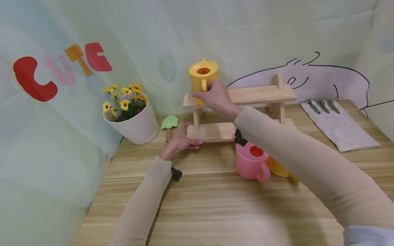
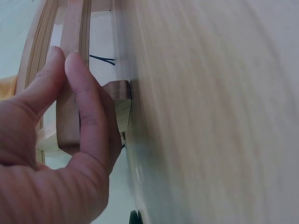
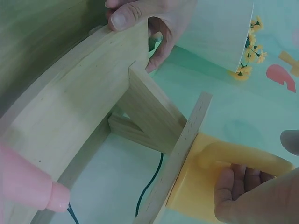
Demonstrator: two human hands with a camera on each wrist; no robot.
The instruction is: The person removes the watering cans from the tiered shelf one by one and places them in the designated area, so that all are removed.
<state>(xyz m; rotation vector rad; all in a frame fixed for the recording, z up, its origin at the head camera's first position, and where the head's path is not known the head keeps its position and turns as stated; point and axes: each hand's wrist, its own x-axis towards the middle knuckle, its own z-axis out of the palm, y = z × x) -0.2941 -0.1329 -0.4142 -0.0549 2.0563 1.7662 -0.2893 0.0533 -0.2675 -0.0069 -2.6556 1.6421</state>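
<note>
A yellow watering can [image 1: 196,79] stands on the left end of the upper board of a two-tier wooden shelf [image 1: 261,95]. My right hand [image 1: 217,96] grips the can's handle, and the right wrist view shows its fingers [image 3: 239,182] curled through it. Lower down, my left hand [image 1: 181,139] holds the left end of the shelf's lower board [image 2: 69,112], thumb and fingers on opposite faces. A pink watering can [image 1: 248,164] is in front of the shelf. Beside it, a second yellow watering can [image 1: 278,167] is partly hidden by my right forearm.
Left of the shelf are a white pot [image 1: 138,124] of yellow flowers [image 1: 124,99] and a small green trowel [image 1: 169,122] with a wooden handle. To the right lies a pale folded cloth item [image 1: 344,128] with dark green marks. A printed curtain hangs behind the table.
</note>
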